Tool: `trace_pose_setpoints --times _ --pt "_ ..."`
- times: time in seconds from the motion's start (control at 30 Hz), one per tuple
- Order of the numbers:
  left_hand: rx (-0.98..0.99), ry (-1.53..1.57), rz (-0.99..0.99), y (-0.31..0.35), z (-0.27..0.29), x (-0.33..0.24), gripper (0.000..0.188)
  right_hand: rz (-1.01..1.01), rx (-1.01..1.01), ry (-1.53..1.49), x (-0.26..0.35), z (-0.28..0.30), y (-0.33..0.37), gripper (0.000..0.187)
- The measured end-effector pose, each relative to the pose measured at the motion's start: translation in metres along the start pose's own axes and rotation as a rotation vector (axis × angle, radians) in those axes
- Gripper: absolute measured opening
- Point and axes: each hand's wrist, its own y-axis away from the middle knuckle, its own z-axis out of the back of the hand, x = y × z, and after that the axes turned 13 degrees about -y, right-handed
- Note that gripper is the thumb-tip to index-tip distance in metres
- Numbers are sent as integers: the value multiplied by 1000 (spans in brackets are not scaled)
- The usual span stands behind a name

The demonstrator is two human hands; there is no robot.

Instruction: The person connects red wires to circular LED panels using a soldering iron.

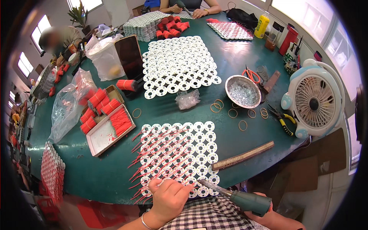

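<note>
On the green table in front of me lies a panel of round white circuit boards (pixel 201 147), joined in rows. Thin red wires (pixel 161 161) run slantwise over much of it and stick out past its left edge. My left hand (pixel 168 197) is closed over the near edge of the panel, thumb and forefinger pinched on a red wire. In my right hand (pixel 264 217) is a soldering iron (pixel 245 201) with a green handle. Its tip reaches the near boards just right of my left fingertips. The iron's body hides most of my right fingers.
A wooden strip (pixel 243 155) lies right of the panel, near pliers (pixel 283 120) and a fan (pixel 314 99). Farther back are a metal bowl (pixel 243 92) and stacked white boards (pixel 180 61). Left stands a box (pixel 109 143) of red wire bundles. A person (pixel 191 5) works opposite.
</note>
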Motion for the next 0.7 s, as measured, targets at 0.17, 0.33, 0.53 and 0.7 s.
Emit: trace_pose_setpoints --times 0.17,0.33,0.53,0.7 --pt "-2 -3 8 1 1 0 14 47 33 68 -2 2 -3 27" --pt "-5 18 10 -1 1 1 11 -54 18 -119 7 -1 -13 25" --pt "4 40 36 -1 0 1 11 -172 -15 -259 7 -4 -11 25" --pt "-4 21 33 -4 4 0 15 21 91 135 4 1 -8 26"
